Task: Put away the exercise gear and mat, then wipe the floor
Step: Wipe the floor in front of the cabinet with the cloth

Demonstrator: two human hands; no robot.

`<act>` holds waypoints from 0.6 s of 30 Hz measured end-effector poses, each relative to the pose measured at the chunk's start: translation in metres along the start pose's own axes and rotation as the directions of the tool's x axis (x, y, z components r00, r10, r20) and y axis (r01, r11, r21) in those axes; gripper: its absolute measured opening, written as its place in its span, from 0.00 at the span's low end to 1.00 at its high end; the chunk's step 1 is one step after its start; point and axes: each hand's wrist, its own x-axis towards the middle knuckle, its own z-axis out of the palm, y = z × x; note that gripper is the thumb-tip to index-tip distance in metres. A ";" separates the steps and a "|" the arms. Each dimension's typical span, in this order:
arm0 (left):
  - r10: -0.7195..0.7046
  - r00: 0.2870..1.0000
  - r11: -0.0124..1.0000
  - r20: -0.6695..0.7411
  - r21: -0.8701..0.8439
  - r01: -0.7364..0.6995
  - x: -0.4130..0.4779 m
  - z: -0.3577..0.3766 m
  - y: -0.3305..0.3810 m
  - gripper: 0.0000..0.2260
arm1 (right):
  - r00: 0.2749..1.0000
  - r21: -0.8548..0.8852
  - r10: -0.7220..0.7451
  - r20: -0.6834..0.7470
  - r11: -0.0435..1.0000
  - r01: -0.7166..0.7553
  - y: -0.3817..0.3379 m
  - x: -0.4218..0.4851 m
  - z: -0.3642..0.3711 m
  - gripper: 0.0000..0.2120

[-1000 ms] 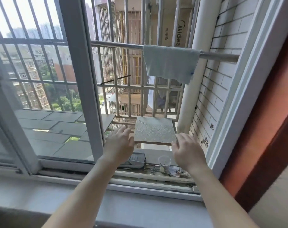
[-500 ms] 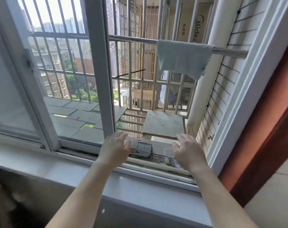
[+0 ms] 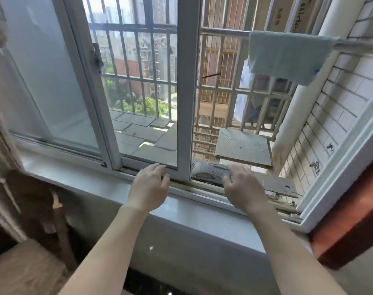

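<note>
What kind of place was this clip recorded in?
Probably a room in a high-floor flat, at an open sliding window: security bars outside, a cloth drying over a rail, and apartment blocks with treetops below.

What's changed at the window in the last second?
Both hands drew back and down from the grey stone slab outside to the window track: the left hand is now by the white sliding sash, the right hand in front of the grey plastic gadget. Neither took hold of anything. The pale blue cloth stays draped over the metal rail.
</note>
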 end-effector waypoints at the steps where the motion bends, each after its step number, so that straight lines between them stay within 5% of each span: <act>1: -0.010 1.000 1.000 0.004 0.004 0.010 -0.005 -0.002 -0.011 0.17 | 1.000 0.000 -0.009 0.000 1.000 0.009 -0.010 -0.003 0.006 0.15; 18: -0.306 0.951 0.945 -0.040 0.110 0.308 -0.105 -0.049 -0.104 0.21 | 0.938 0.006 -0.314 0.144 0.949 0.317 -0.105 -0.029 0.067 0.17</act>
